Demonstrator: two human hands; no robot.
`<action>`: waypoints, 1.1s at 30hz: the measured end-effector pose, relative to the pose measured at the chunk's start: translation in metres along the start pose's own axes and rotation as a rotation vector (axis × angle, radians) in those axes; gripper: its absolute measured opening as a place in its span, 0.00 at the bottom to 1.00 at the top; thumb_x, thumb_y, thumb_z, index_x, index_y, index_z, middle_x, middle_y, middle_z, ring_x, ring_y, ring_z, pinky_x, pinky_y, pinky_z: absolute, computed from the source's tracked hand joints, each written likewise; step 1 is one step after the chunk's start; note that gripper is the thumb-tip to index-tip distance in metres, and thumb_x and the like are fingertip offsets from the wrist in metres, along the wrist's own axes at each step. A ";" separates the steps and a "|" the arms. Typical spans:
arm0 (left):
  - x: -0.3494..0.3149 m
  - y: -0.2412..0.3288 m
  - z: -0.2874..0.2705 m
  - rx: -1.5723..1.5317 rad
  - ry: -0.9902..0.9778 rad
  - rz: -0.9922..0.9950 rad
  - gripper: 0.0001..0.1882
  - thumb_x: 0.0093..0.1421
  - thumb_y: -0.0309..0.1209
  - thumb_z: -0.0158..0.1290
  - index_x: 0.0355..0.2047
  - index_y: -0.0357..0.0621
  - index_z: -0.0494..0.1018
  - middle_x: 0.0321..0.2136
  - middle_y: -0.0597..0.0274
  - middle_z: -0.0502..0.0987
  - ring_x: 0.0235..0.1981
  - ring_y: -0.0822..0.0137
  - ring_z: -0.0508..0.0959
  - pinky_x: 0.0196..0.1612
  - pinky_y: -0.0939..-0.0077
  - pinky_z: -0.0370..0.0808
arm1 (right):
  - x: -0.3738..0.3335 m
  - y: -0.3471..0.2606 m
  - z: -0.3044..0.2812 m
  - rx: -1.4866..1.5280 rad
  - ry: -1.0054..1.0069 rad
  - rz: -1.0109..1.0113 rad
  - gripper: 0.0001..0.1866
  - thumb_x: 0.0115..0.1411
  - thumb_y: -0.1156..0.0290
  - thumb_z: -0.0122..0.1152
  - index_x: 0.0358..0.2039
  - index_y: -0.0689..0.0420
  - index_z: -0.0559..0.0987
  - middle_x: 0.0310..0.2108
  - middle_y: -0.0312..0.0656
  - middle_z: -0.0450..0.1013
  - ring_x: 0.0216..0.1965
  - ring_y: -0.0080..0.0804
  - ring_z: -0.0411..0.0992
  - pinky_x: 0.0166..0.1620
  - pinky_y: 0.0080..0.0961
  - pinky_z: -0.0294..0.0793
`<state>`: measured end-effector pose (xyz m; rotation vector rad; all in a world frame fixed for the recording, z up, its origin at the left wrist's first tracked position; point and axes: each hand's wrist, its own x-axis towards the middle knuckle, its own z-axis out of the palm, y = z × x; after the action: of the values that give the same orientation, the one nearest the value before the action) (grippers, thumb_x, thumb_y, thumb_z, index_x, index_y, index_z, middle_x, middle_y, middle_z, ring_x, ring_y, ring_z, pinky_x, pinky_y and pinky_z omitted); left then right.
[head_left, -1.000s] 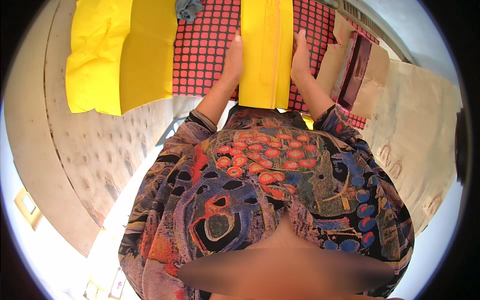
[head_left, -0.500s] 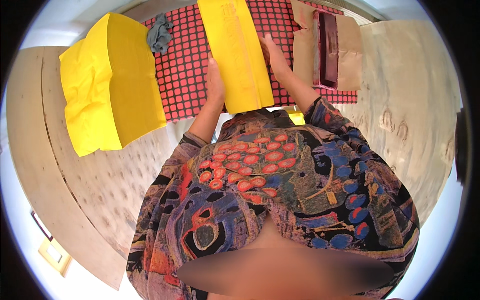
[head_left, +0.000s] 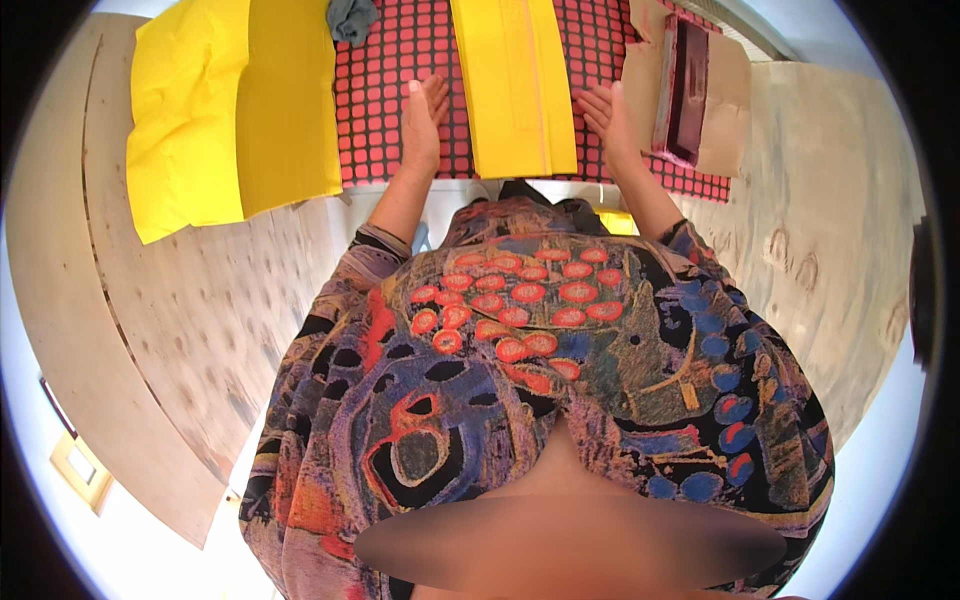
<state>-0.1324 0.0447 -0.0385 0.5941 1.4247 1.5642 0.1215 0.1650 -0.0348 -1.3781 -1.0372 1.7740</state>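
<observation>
A long folded yellow sheet [head_left: 515, 90] lies on the red-and-black patterned cloth [head_left: 385, 135], its lower end near the table's front edge. To its left, apart from it, my left hand [head_left: 422, 125] is held with fingers stretched out and nothing in it. On the other side my right hand [head_left: 612, 120] is also open, fingertips close to the sheet's right edge; whether they touch it I cannot tell. Both palms face inward.
A larger creased yellow sheet [head_left: 290, 110] hangs over the table's left side. Beside it lies a crumpled grey cloth [head_left: 351, 20]. At the right, a dark red stamp pad-like tray [head_left: 686, 90] rests on brown paper [head_left: 727, 110]. Pale wooden boards [head_left: 830, 200] flank both sides.
Both hands have drawn apart from the folded yellow sheet, the left one more clearly. The view has shifted, so the table sits higher and farther right in it.
</observation>
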 end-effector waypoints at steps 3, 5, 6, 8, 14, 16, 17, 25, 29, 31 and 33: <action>-0.004 -0.009 -0.020 0.082 0.110 -0.011 0.34 0.71 0.52 0.28 0.53 0.28 0.66 0.51 0.44 0.74 0.53 0.58 0.74 0.57 0.68 0.68 | -0.032 0.033 -0.031 -0.103 0.077 -0.013 0.31 0.69 0.46 0.42 0.49 0.67 0.72 0.40 0.47 0.77 0.38 0.30 0.76 0.40 0.23 0.72; -0.006 -0.014 -0.026 0.152 0.163 0.005 0.30 0.72 0.49 0.32 0.42 0.32 0.71 0.38 0.49 0.80 0.38 0.64 0.80 0.43 0.74 0.75 | -0.041 0.052 -0.046 -0.171 0.104 -0.048 0.25 0.69 0.50 0.45 0.42 0.64 0.75 0.32 0.43 0.77 0.29 0.25 0.75 0.31 0.20 0.71; -0.007 -0.015 -0.029 0.189 0.146 0.021 0.29 0.72 0.48 0.32 0.39 0.32 0.72 0.35 0.51 0.80 0.35 0.65 0.80 0.40 0.75 0.75 | -0.045 0.059 -0.051 -0.194 0.115 -0.085 0.22 0.69 0.53 0.47 0.38 0.63 0.75 0.29 0.41 0.76 0.25 0.24 0.74 0.28 0.19 0.70; -0.009 -0.015 -0.034 0.266 0.099 0.056 0.29 0.71 0.47 0.34 0.34 0.32 0.73 0.29 0.53 0.80 0.29 0.67 0.80 0.34 0.77 0.75 | -0.049 0.070 -0.056 -0.231 0.110 -0.176 0.18 0.68 0.57 0.50 0.33 0.61 0.75 0.24 0.39 0.74 0.20 0.21 0.71 0.24 0.18 0.68; -0.012 -0.017 -0.037 0.390 0.043 0.124 0.25 0.71 0.45 0.38 0.29 0.38 0.73 0.21 0.63 0.76 0.21 0.76 0.74 0.25 0.82 0.70 | -0.053 0.071 -0.048 -0.272 0.115 -0.308 0.14 0.67 0.63 0.54 0.29 0.60 0.73 0.19 0.36 0.70 0.17 0.18 0.67 0.21 0.19 0.66; -0.012 -0.018 -0.036 0.465 0.023 0.110 0.24 0.71 0.44 0.38 0.29 0.39 0.73 0.21 0.63 0.76 0.21 0.76 0.73 0.25 0.82 0.69 | -0.057 0.068 -0.048 -0.312 0.116 -0.356 0.13 0.67 0.63 0.54 0.30 0.60 0.74 0.19 0.37 0.70 0.17 0.20 0.68 0.22 0.21 0.67; -0.013 -0.019 -0.036 0.477 0.031 0.140 0.23 0.71 0.43 0.39 0.29 0.39 0.73 0.21 0.63 0.76 0.20 0.77 0.72 0.24 0.83 0.69 | -0.059 0.069 -0.047 -0.343 0.128 -0.382 0.13 0.67 0.63 0.54 0.30 0.60 0.74 0.19 0.37 0.70 0.17 0.21 0.68 0.22 0.22 0.67; 0.011 -0.021 -0.048 0.443 0.171 0.276 0.20 0.70 0.38 0.41 0.24 0.41 0.69 0.17 0.64 0.72 0.16 0.76 0.70 0.21 0.81 0.67 | -0.080 0.121 -0.074 -0.633 -0.038 -0.412 0.13 0.63 0.62 0.54 0.30 0.59 0.72 0.24 0.48 0.70 0.28 0.44 0.71 0.34 0.36 0.70; 0.031 0.004 -0.079 0.539 0.194 0.428 0.19 0.71 0.37 0.42 0.24 0.42 0.68 0.17 0.66 0.71 0.17 0.77 0.69 0.22 0.83 0.67 | -0.091 0.177 -0.108 -0.819 -0.303 -0.214 0.12 0.59 0.62 0.58 0.30 0.57 0.73 0.25 0.48 0.72 0.28 0.45 0.72 0.34 0.37 0.69; 0.031 0.010 -0.090 0.484 0.201 0.346 0.19 0.71 0.38 0.42 0.24 0.42 0.68 0.17 0.67 0.71 0.17 0.77 0.68 0.22 0.83 0.66 | -0.096 0.199 -0.124 -0.684 -0.279 -0.092 0.11 0.57 0.62 0.59 0.29 0.57 0.74 0.25 0.46 0.72 0.28 0.42 0.73 0.34 0.35 0.70; 0.022 0.020 -0.103 0.422 0.294 0.291 0.18 0.70 0.38 0.43 0.24 0.43 0.67 0.18 0.68 0.69 0.17 0.77 0.67 0.21 0.83 0.64 | -0.095 0.209 -0.133 -0.715 -0.225 -0.081 0.12 0.57 0.61 0.60 0.29 0.57 0.75 0.25 0.44 0.74 0.29 0.37 0.74 0.35 0.32 0.72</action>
<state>-0.2342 0.0125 -0.0468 0.8776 1.9893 1.6303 0.2672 0.0107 -0.1934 -1.5152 -1.9510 1.5817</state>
